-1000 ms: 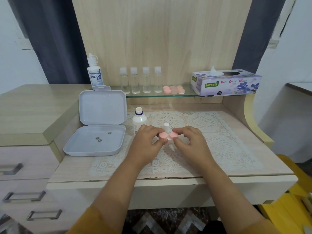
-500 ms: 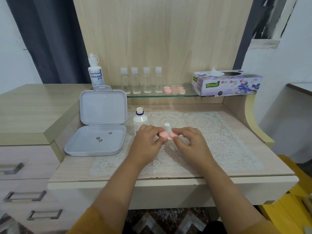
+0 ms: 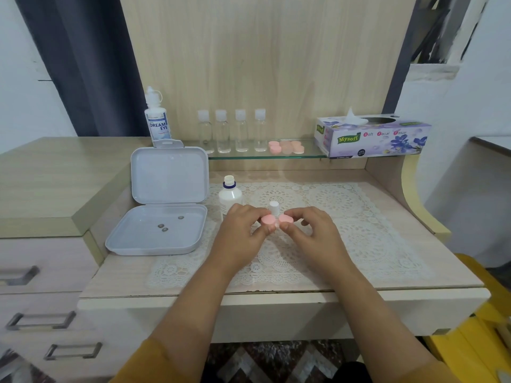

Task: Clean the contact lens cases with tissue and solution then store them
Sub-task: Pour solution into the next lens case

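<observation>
Pink lens case (image 3: 276, 221) held just above lace mat (image 3: 359, 217), near mat's middle, in front of small white cap (image 3: 273, 207). Left hand (image 3: 240, 230) pinches left lid, fingers curled round it. Right hand (image 3: 312, 233) pinches right lid same way. Both grips closed on case. Case looks tiny, light, hard plastic, likely slippery when wet. Best hold by ridged lid edges, one hand steadying base. Solution bottle (image 3: 229, 194) stands at mat's left edge. Tissue box (image 3: 373, 136) sits on shelf behind mat. More pink cases (image 3: 286, 146) on same shelf.
</observation>
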The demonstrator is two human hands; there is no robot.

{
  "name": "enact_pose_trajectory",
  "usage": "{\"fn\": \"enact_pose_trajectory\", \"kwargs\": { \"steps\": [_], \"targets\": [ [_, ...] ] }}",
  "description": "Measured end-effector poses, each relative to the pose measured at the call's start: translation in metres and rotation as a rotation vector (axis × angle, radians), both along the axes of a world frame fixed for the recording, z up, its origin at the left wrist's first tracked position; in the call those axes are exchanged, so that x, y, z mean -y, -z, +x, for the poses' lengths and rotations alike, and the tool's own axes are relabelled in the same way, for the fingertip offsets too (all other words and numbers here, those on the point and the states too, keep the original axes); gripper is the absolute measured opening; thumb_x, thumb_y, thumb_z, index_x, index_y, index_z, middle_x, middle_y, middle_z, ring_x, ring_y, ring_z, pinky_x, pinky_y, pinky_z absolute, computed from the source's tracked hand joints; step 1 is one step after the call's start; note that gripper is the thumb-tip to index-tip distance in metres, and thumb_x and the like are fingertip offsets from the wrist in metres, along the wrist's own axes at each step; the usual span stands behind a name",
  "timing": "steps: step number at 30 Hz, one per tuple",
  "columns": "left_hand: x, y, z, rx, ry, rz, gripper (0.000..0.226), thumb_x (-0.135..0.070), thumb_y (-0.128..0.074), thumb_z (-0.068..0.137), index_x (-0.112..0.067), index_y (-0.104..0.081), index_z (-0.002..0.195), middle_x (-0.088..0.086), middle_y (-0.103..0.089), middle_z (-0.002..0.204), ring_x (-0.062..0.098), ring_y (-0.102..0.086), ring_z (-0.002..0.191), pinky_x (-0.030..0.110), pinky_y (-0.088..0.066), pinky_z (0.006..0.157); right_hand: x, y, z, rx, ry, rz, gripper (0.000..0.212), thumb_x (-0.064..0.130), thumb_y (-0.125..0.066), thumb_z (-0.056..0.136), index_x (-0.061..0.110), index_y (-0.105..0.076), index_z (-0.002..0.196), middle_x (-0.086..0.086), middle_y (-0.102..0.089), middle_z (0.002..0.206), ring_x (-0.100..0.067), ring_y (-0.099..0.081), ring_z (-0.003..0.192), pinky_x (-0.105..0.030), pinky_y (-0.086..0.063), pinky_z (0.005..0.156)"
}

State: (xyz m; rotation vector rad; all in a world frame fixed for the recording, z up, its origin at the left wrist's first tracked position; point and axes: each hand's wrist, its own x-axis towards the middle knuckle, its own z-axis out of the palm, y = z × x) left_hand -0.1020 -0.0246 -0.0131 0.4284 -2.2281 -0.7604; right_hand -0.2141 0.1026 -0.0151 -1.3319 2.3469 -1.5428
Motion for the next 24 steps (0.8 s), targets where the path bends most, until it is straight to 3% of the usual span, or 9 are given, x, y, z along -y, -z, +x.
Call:
{"fn": "enact_pose_trajectory", "kwargs": {
  "steps": [8,13,17,22,24],
  "targets": [
    [0.0019,0.0013,-0.0002,0.009,0.004,0.0,0.028,-0.022,-0.068,0.086,-0.017,-0.068,0.114,-0.006,-0.062,0.098,0.01,-0.045,0.097,0.018,-0.034,0.084,0.0008,0.0013,-0.0015,0.029,-0.098,0.052,0.022,0.03,-0.055,0.096,0.03,-0.065,0.116,0.022,-0.055,0.108,0.001,-0.041,0.111,-0.01,-0.027,0.089],
    [0.002,0.0015,-0.0006,0.006,0.006,0.009,0.027,-0.024,-0.069,0.086,-0.017,-0.068,0.112,-0.006,-0.062,0.096,0.011,-0.045,0.097,0.022,-0.037,0.084,-0.0001,-0.0018,0.0006,0.111,-0.052,0.013,0.011,0.037,-0.066,0.087,0.033,-0.065,0.098,0.019,-0.059,0.105,0.005,-0.045,0.102,-0.015,-0.032,0.083],
    [0.0026,0.0023,-0.0008,0.018,0.011,0.001,0.026,-0.023,-0.068,0.086,-0.019,-0.069,0.111,-0.008,-0.061,0.095,0.009,-0.044,0.097,0.02,-0.036,0.082,-0.0005,-0.0026,0.0025,0.165,-0.01,-0.011,0.022,0.047,-0.074,0.077,0.033,-0.064,0.091,0.018,-0.061,0.101,0.001,-0.048,0.099,-0.018,-0.035,0.078],
    [0.0015,0.0006,-0.0006,0.003,0.008,0.015,0.025,-0.027,-0.068,0.086,-0.019,-0.069,0.11,-0.007,-0.062,0.094,0.009,-0.045,0.096,0.019,-0.036,0.082,-0.0011,-0.0031,0.0018,0.173,-0.057,0.0,0.031,0.038,-0.063,0.089,0.036,-0.062,0.12,0.018,-0.059,0.115,0.003,-0.05,0.104,-0.013,-0.036,0.082],
    [0.0009,0.0002,-0.0002,0.004,0.014,0.013,0.026,-0.026,-0.069,0.086,-0.018,-0.069,0.11,-0.006,-0.062,0.094,0.011,-0.046,0.096,0.021,-0.038,0.083,-0.0016,-0.0039,0.0022,0.203,-0.081,-0.008,0.026,0.034,-0.061,0.092,0.037,-0.064,0.118,0.013,-0.06,0.113,0.005,-0.05,0.104,-0.012,-0.036,0.082]
  ]
}}
